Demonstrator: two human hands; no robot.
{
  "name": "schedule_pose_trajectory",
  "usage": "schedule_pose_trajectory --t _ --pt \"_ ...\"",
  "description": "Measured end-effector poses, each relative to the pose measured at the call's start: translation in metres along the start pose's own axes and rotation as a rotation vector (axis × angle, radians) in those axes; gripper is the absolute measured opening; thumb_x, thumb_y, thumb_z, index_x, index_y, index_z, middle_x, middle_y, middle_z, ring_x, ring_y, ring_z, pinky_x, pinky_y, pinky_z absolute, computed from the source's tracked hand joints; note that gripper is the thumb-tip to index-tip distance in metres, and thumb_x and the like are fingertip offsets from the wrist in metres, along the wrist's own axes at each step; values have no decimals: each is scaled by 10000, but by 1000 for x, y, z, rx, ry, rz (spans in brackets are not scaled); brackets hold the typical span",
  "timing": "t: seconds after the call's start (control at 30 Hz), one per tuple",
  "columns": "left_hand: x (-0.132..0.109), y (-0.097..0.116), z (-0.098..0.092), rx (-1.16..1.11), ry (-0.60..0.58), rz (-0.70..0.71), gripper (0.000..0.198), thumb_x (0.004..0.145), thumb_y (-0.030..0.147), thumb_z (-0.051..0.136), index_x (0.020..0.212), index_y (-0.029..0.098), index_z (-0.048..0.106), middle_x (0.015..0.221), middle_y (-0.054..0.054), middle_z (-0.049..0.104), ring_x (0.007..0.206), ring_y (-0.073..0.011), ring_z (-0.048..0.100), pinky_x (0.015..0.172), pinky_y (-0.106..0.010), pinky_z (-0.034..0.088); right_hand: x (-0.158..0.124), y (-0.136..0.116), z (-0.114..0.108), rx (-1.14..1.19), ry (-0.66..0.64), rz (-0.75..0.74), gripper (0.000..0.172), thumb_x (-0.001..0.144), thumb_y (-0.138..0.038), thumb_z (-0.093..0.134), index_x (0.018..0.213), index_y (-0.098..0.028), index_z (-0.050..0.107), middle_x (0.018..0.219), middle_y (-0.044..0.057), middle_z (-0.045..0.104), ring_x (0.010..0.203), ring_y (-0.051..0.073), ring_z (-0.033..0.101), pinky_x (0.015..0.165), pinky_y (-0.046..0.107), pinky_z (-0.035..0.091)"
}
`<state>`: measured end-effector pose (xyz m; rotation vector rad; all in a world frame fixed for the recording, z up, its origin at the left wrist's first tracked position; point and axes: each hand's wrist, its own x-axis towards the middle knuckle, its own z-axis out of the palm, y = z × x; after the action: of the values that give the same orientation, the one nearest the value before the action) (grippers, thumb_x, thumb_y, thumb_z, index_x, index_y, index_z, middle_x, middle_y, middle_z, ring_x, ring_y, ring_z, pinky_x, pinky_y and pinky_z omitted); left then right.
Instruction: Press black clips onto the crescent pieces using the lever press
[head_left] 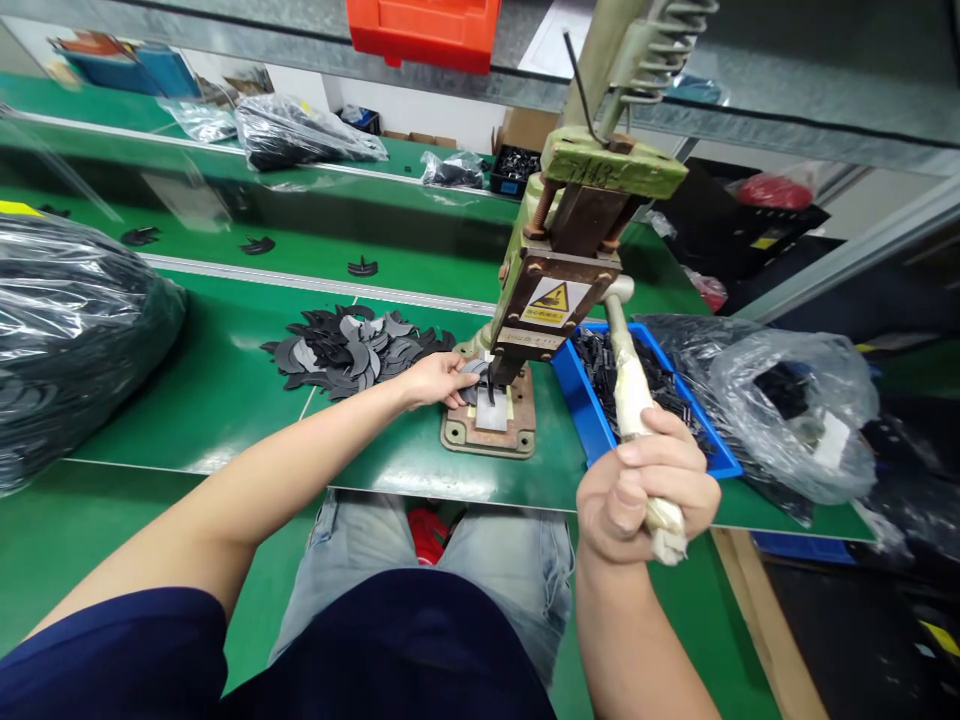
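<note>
A green hand press (559,250) stands on the green table (225,400). My right hand (645,490) is wrapped around its taped lever handle (630,390), pulled down toward me. My left hand (439,380) pinches a flat dark grey part (474,372) and holds it on the press base (491,420) under the ram. A heap of similar flat dark parts (352,350) lies just left of that hand.
A blue tray (592,420) of small black pieces sits right of the press, with clear plastic bags (795,410) beyond it. A big bag of dark parts (67,330) fills the left. A conveyor belt (300,240) with stray parts runs behind. An orange bin (424,30) hangs above.
</note>
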<state>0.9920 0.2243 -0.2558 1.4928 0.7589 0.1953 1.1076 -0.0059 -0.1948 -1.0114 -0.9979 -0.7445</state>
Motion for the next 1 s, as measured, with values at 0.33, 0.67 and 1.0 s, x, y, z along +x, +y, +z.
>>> schedule_pose_trajectory --t 0.33,0.67,1.0 --pt "8 2 -4 -85 -123 -216 400 819 392 916 809 193 570 555 -43 696 524 -193 738 479 -201 557 -2 2 7 33 75 -14 194 879 -407 679 763 -294 573 629 -36 421 663 185 562 915 541 576" --pt "-25 4 4 -159 -30 -82 443 879 467 858 844 194 512 609 -13 696 521 -151 723 486 -178 547 133 -9 35 96 -220 46 470 976 -425 580 1367 -170 627 1268 83 613 1276 307 670 1029 491 475" --pt "-124 7 -15 -219 -107 133 549 802 635 857 821 205 516 597 -14 695 506 -173 718 456 -206 534 -53 2 13 159 -605 702 341 903 -328 769 1210 -219 668 1010 57 743 910 171 739 851 334 625"
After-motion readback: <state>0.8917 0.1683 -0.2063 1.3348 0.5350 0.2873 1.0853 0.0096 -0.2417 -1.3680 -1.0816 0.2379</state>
